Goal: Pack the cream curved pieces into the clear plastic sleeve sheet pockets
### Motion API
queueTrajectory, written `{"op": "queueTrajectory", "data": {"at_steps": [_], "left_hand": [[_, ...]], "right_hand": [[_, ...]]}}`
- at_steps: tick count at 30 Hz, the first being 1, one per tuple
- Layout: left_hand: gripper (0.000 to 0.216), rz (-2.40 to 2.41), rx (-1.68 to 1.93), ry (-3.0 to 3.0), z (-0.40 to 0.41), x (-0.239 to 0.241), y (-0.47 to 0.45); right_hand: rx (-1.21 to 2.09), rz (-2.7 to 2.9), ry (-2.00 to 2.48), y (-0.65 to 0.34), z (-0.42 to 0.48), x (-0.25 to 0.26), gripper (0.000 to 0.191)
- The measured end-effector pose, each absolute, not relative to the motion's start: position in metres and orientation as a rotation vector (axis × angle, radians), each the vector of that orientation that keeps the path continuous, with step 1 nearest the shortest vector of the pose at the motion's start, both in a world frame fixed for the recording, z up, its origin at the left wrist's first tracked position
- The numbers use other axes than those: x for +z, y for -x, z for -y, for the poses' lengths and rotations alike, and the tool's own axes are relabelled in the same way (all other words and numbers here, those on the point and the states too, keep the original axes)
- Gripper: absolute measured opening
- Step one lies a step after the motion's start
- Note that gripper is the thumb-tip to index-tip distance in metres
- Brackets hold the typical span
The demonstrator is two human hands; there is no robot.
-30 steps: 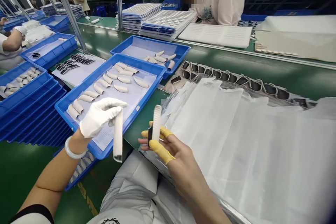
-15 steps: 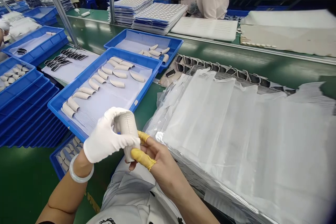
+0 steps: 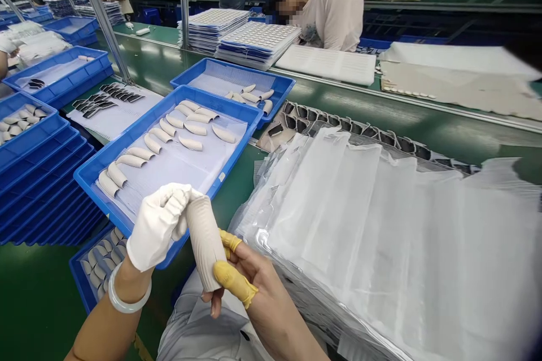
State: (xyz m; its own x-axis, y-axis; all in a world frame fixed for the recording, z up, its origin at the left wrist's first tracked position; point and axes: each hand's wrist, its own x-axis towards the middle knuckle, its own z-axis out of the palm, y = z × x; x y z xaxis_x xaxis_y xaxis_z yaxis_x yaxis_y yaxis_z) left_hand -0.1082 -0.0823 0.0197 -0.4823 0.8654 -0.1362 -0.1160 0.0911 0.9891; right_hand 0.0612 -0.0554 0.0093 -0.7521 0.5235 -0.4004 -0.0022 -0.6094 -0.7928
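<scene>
Shell step: apparently two-handed handling of one ribbed cream shell [image 3: 204, 245], one end to each hand (whether it is for checking or for shaping, the grip alone does not settle).
Next move on the shell: in my judgement it calls for an even, light hold at both ends, since the wall looks thin.
Shell's long axis: steep in the view, sloping from the upper left end down to the lower right end; the bulging ribbed face is toward the camera, the hollow side hidden.
Shell's place: in the air above the grey trousers [image 3: 182, 307], just beside the near corner of the large blue tray [image 3: 240, 149].
Gloved left hand [image 3: 160, 223]: fingers drawn together on the shell's upper end; I cannot tell how the fingertips meet behind it.
Right hand [image 3: 260, 279]: fingers clamped on the shell's lower part, thumb over the ribbed face, bare fingertips showing beneath the lower end; yellow finger cots [image 3: 235, 283] cover the thumb and a finger.
Tray contents: similar shells [image 3: 195, 128] lying apart or close together on a white liner [image 3: 186, 166].
Table right of the tray: a film-covered stack [image 3: 359, 225] near the right hand.
</scene>
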Motion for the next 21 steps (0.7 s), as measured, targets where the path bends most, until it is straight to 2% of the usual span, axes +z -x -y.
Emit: {"op": "queueTrajectory", "data": {"at_steps": [7,10,14,17,21], "left_hand": [[0.027,-1.386,1.497,-0.707,0.082,0.016,0.111],[0.024,-1.373,1.513,-0.763,0.083,0.019,0.110],[0.043,-1.436,1.499,-0.943,0.083,0.026,0.104],[0.016,-1.549,1.578,-0.973,0.082,0.028,0.101],[0.024,-1.683,1.598,-0.950,0.079,0.031,0.102]], "right_hand": [[2.469,1.070,0.787,-0.057,0.055,0.009,0.056],[2.499,1.018,0.763,-0.056,0.052,0.012,0.047],[2.518,0.944,0.661,-0.055,0.050,0.010,0.036],[2.585,0.876,0.557,-0.054,0.051,0.004,0.038],[2.636,0.742,0.498,-0.051,0.055,-0.001,0.039]]}}
